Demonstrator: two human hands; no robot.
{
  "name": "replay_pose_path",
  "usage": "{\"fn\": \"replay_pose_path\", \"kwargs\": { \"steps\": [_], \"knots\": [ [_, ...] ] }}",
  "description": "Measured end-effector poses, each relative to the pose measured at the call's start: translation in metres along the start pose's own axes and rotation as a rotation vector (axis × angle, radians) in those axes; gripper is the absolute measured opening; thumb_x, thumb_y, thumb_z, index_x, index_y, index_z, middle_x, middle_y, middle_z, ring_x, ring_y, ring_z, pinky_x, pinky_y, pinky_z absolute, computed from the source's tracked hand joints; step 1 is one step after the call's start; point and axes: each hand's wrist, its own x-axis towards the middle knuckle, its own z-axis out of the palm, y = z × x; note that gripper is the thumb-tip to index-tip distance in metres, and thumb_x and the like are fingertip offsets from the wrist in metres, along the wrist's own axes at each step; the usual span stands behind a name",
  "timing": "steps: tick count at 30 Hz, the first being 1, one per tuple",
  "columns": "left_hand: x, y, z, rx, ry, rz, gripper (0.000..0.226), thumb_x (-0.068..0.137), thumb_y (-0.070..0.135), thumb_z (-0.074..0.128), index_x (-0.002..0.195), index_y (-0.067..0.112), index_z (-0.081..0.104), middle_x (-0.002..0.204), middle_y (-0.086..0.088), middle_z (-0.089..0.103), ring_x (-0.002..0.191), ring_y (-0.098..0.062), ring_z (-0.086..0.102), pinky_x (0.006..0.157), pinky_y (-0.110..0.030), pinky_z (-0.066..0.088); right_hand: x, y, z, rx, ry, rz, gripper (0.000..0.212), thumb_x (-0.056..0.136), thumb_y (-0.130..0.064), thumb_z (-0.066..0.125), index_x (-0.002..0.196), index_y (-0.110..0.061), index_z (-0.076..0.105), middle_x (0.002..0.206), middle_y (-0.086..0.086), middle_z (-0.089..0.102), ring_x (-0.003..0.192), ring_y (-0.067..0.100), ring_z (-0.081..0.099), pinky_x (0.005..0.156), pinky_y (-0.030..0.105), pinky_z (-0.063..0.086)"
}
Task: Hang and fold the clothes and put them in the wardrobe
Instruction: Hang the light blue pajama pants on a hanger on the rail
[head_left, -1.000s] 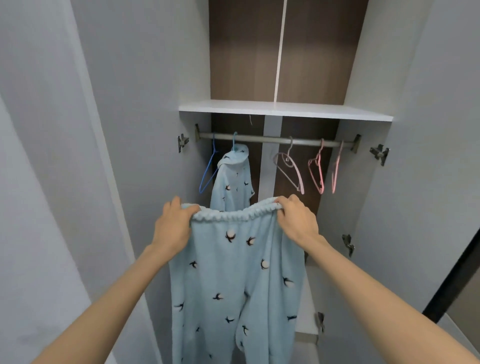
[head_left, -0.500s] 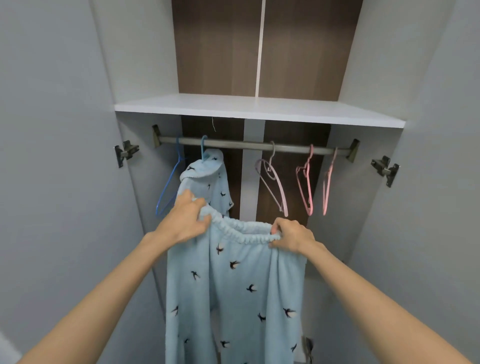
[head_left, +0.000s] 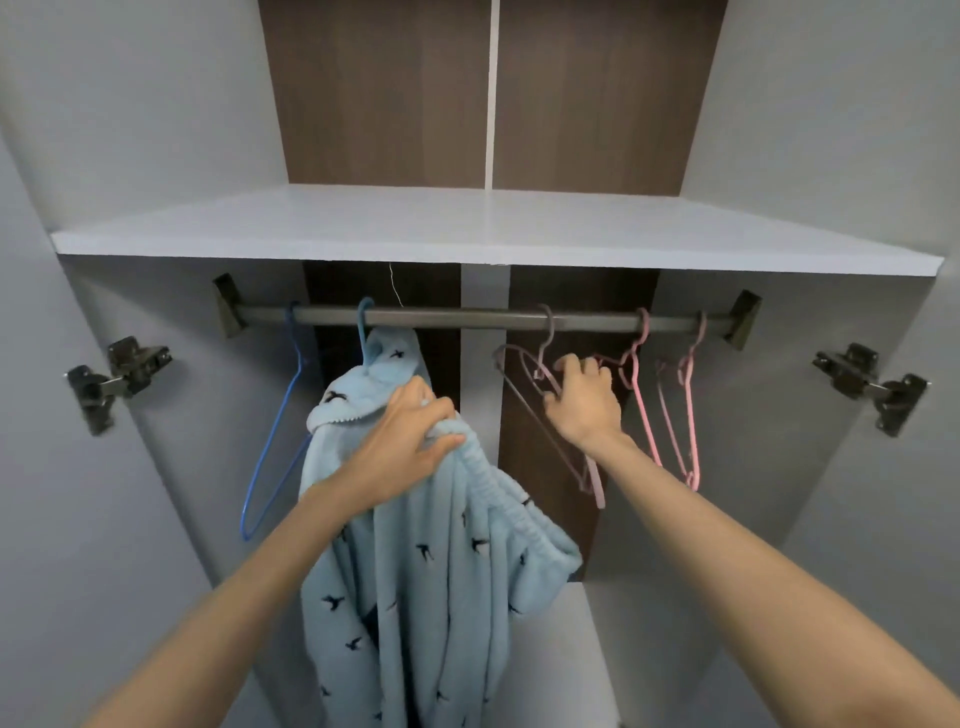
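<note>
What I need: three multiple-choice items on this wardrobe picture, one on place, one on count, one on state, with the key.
1. The hung patterned top is: A on the rail's left part; B at the rail's right end; C on the shelf.
2. Hangers on the rail: A three; B five; C seven.
3. The left hand: A hangs empty; B grips the blue trousers; C holds a hanger.
Key: 1 A, it hangs beside the blue hanger; 2 B, five hooks sit over the rail; 3 B, its fingers bunch the waistband.

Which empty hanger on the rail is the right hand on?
The mauve hanger, mid-rail: the right hand holds it. The blue hanger hangs far left, the two pink hangers further right.
</note>
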Motion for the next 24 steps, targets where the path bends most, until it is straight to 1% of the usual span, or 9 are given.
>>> {"fn": "replay_pose_path", "kwargs": {
  "steps": [3,5,7,9,11,15,20,22,24],
  "knots": [
    [0.022,-0.021,0.007,-0.015,-0.018,0.017,0.012,0.089,0.026,0.061,0.081,0.021,0.053,0.087,0.016,0.032,0.087,-0.005,0.032,0.077,-0.021,0.028,0.031,-0.001,0.019,0.130,-0.141,0.193,0.056,0.091,-0.025,0.057,0.139,-0.013,0.030,0.136,0.018,0.041,0.126,0.037,0.040,0.098,0.047,0.042],
    [0.033,-0.033,0.012,-0.026,-0.042,0.028,0.011,0.089,0.027,0.060,0.083,0.019,0.055,0.089,0.011,0.035,0.090,-0.007,0.034,0.080,-0.022,0.031,0.046,0.000,0.031,0.250,-0.226,0.278,0.062,0.093,-0.023,0.055,0.144,-0.012,0.020,0.135,0.020,0.046,0.120,0.039,0.049,0.099,0.050,0.043],
    [0.040,-0.044,0.016,-0.034,-0.057,0.027,0.012,0.090,0.029,0.059,0.086,0.018,0.057,0.092,0.007,0.037,0.092,-0.009,0.036,0.083,-0.024,0.034,0.055,-0.001,0.041,0.304,-0.278,0.307,0.060,0.095,-0.018,0.050,0.145,-0.011,0.017,0.130,0.021,0.052,0.113,0.040,0.056,0.096,0.050,0.046],
    [0.045,-0.053,0.018,-0.037,-0.064,0.026,0.012,0.090,0.030,0.058,0.085,0.019,0.056,0.092,0.007,0.036,0.093,-0.008,0.036,0.083,-0.024,0.034,0.061,-0.001,0.050,0.293,-0.249,0.291,0.055,0.095,-0.010,0.048,0.143,-0.011,0.022,0.126,0.021,0.055,0.110,0.040,0.058,0.094,0.047,0.047],
    [0.048,-0.060,0.019,-0.042,-0.071,0.030,0.012,0.090,0.030,0.058,0.085,0.019,0.056,0.092,0.007,0.036,0.092,-0.009,0.036,0.082,-0.023,0.034,0.065,-0.001,0.054,0.228,-0.167,0.232,0.052,0.091,0.001,0.046,0.140,-0.010,0.032,0.124,0.022,0.057,0.110,0.039,0.058,0.092,0.044,0.047],
    [0.051,-0.066,0.019,-0.044,-0.094,0.031,0.011,0.090,0.029,0.059,0.085,0.019,0.057,0.093,0.005,0.037,0.094,-0.011,0.038,0.084,-0.025,0.036,0.063,0.003,0.051,0.160,-0.063,0.125,0.057,0.087,0.010,0.039,0.139,-0.012,0.036,0.122,0.023,0.057,0.108,0.041,0.058,0.090,0.045,0.048],
    [0.047,-0.058,0.024,-0.064,-0.128,0.019,0.015,0.090,0.030,0.058,0.087,0.016,0.058,0.094,0.005,0.037,0.096,-0.012,0.039,0.085,-0.027,0.038,0.052,0.013,0.034,0.202,-0.022,0.117,0.048,0.093,0.003,0.035,0.137,-0.016,0.038,0.110,0.024,0.063,0.095,0.042,0.061,0.076,0.042,0.047],
    [0.043,-0.053,0.025,-0.054,-0.151,0.019,0.016,0.090,0.031,0.059,0.087,0.015,0.058,0.092,0.008,0.033,0.095,-0.011,0.036,0.083,-0.026,0.035,0.042,0.021,0.025,0.235,-0.037,0.102,0.042,0.095,-0.002,0.035,0.132,-0.020,0.041,0.100,0.021,0.065,0.079,0.036,0.061,0.065,0.036,0.044],
    [0.037,-0.047,0.028,-0.037,-0.187,-0.001,0.019,0.090,0.034,0.057,0.086,0.015,0.059,0.090,0.010,0.029,0.095,-0.009,0.032,0.081,-0.023,0.030,0.028,0.031,0.015,0.287,-0.097,0.103,0.036,0.097,-0.008,0.035,0.128,-0.024,0.043,0.089,0.017,0.064,0.067,0.030,0.057,0.059,0.033,0.040]
  ]
}}
